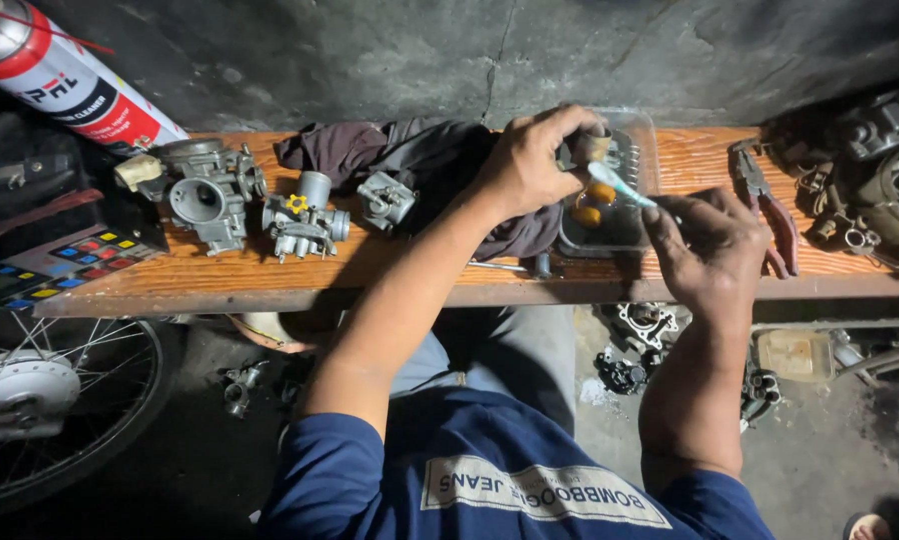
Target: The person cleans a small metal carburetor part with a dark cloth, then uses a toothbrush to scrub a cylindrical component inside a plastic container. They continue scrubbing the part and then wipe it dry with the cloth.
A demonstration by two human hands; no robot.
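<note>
— Toothbrush (620,186), pale blue, where is it?
— Gripped in the right hand (708,258), its head angled toward the small part (595,147) pinched in the left hand (530,165).
— Both hands closed, then?
— Yes, over a clear plastic tray (642,135) on the wooden surface (220,275).
— Around them?
— Dark rag (410,155) just left, three carburetors (305,220) farther left, red pliers (770,205) at right.

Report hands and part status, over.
Left hand grips small brass part. Right hand holds teal brush to it. Clear tray beneath; pliers alongside.
</note>
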